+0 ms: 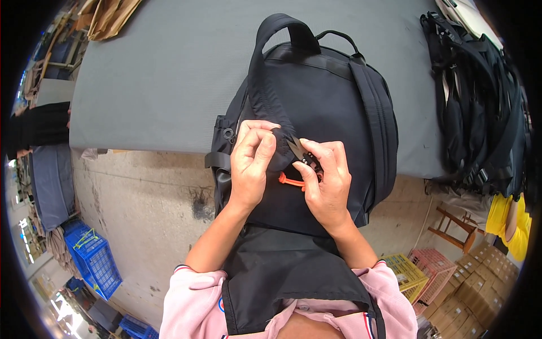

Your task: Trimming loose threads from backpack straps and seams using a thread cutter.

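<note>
A black backpack [322, 101] lies in front of me, its back panel up and its lower part over the table's near edge. My left hand [252, 155] pinches the lower end of the left shoulder strap [266, 90], fingers closed on the black fabric. In my right hand [327, 178] is a small pair of thread snips [297, 150], blades pointing up and left, touching or very close to the strap beside my left fingertips. An orange cord [292, 181] hangs by the snips under my right fingers. The right shoulder strap [375, 124] lies flat along the bag.
The grey table [169, 73] spreads out beyond the bag. Several black bags [480, 101] are piled at its right end, and brown paper [113, 17] lies far left. A blue crate [93, 257], a yellow crate [403, 271] and cartons [471, 288] stand on the floor. People are at both sides.
</note>
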The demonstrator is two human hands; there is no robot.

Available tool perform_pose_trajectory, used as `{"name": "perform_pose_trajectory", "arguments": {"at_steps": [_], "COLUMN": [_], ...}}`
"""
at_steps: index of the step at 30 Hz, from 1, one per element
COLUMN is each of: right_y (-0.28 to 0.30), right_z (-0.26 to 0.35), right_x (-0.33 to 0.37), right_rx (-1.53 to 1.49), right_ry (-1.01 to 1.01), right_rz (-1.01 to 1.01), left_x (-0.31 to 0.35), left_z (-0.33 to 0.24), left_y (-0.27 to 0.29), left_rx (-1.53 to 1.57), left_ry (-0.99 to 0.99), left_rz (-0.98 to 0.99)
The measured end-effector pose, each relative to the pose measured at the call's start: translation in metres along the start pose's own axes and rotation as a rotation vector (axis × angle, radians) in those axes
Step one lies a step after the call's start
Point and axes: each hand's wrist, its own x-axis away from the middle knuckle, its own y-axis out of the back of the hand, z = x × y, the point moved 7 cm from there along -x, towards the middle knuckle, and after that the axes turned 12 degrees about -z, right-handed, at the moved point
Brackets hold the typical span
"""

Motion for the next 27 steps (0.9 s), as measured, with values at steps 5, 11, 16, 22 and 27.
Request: {"name": "perform_pose_trajectory", "arguments": {"at_steps": [5,11,16,22,27], "right_y": [-0.008,-0.020,-0.007,0.008,0.004], "right_z": [-0.017,-0.039,-0.031,-0.006,-0.001], "right_x": [0.006,0.017,0.013,0.002,0.003], "right_rx": [-0.245,-0.827,-0.507,0.007,0.106], "right_ry": [-0.099,-0.645,-0.347,0.124,0.188], "right_rz": [-0.009,-0.028,-0.020,-0.047,-0.037], "left_x": [0.002,0.011,0.009,0.010,0.008], "left_z": [0.000,0.004,0.009,0.008,0.009], "left_y": [-0.003,-0.008,-0.010,-0.011,-0.008], "left_rx": [-0.051,0.083,0.118,0.139,0.126], "left_ry": [-0.131,0.019,0.073,0.089,0.128], "left_rz": [-0.058,-0.052,-0.026,-0.016,-0.020]}}
